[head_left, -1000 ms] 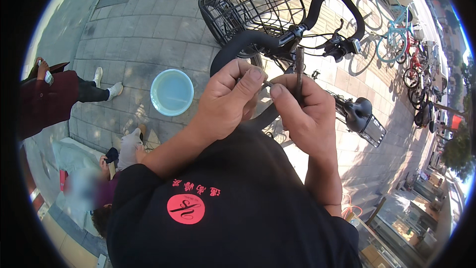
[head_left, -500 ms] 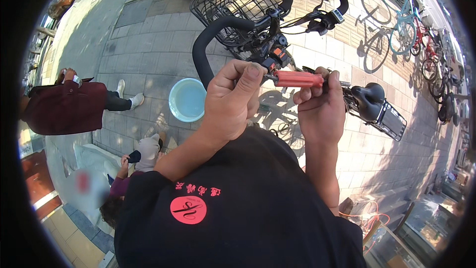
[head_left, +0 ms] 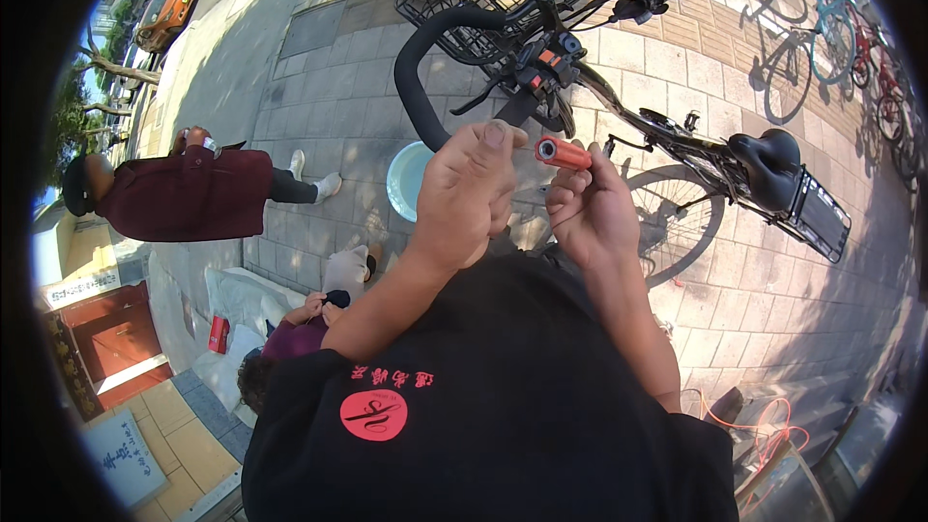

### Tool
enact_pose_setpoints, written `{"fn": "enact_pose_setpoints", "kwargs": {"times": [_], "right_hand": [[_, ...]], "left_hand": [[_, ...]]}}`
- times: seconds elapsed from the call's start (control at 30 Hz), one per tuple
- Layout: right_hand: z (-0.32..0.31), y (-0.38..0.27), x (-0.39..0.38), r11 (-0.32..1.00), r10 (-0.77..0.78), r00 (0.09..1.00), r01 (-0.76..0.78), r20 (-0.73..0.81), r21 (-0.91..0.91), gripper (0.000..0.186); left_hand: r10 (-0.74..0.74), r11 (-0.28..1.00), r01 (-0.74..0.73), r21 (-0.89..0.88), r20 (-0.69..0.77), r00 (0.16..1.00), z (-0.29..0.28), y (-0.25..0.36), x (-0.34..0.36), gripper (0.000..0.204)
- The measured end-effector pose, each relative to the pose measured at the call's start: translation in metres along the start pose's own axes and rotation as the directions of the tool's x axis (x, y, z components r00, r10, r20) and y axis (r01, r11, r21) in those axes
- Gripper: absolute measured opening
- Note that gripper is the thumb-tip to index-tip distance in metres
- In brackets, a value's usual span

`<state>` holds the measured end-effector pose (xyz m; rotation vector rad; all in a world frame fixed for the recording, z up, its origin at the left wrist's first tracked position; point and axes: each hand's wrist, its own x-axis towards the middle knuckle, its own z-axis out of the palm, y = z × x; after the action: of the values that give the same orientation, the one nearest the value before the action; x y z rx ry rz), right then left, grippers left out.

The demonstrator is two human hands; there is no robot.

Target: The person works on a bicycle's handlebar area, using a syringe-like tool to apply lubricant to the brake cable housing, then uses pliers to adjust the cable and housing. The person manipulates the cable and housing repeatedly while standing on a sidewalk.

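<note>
My right hand (head_left: pixel 597 213) pinches a red screwdriver handle (head_left: pixel 570 155) in its fingertips. The handle's near end faces left and shows a round metal-rimmed hole. Just left of it, my left hand (head_left: pixel 469 188) is closed, thumb pressed against the fingers; what it holds, if anything, is hidden. A small gap separates the left fingertips from the handle. Beyond both hands stands a bicycle with black curved handlebars (head_left: pixel 418 72), a wire basket (head_left: pixel 488 10), a black saddle (head_left: pixel 768 159) and a rear rack (head_left: pixel 824 217).
A pale blue basin (head_left: pixel 404 184) sits on the paving left of my left hand. A person in a dark red coat (head_left: pixel 193 195) stands further left, and another person (head_left: pixel 300 329) is low down beside my left arm. More bicycles (head_left: pixel 836 43) line the far right; an orange cord (head_left: pixel 773 435) lies lower right.
The handle has come away from the dark shaft that ran to my left fingers, and its end has turned toward me. My right hand has shifted slightly left. The whole view has swung.
</note>
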<state>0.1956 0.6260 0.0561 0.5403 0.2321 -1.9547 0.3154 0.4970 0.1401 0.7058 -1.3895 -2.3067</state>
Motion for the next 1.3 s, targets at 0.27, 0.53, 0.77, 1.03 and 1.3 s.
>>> {"fn": "enact_pose_setpoints", "kwargs": {"times": [0.27, 0.53, 0.77, 1.03, 1.3], "right_hand": [[-0.004, 0.029, 0.024, 0.992, -0.110, 0.994, 0.111, -0.022, 0.065, 0.026], [0.007, 0.055, 0.030, 0.962, -0.248, 0.968, 0.240, -0.047, -0.131, 0.025], [-0.002, 0.071, 0.035, 0.956, -0.263, 0.960, 0.245, -0.101, -0.161, 0.029], [0.005, 0.076, 0.028, 0.922, -0.296, 0.955, 0.294, 0.031, -0.253, 0.031], [0.005, 0.064, 0.020, 0.912, -0.300, 0.954, 0.292, 0.018, -0.287, 0.031]], "left_hand": [[-0.344, 0.795, 0.432, -0.426, 0.269, 0.899, -0.047, 0.018, 0.012, 0.034], [-0.234, 0.972, 0.226, 0.069, 0.130, 0.964, -0.076, 0.039, 0.004, 0.040], [-0.223, 0.948, 0.155, 0.279, 0.232, 0.947, -0.097, 0.048, 0.017, 0.043], [-0.235, 0.920, 0.177, 0.349, 0.130, 0.963, -0.085, 0.040, 0.027, 0.036], [-0.238, 0.971, 0.228, 0.074, 0.176, 0.955, -0.076, 0.025, 0.026, 0.031]]}}
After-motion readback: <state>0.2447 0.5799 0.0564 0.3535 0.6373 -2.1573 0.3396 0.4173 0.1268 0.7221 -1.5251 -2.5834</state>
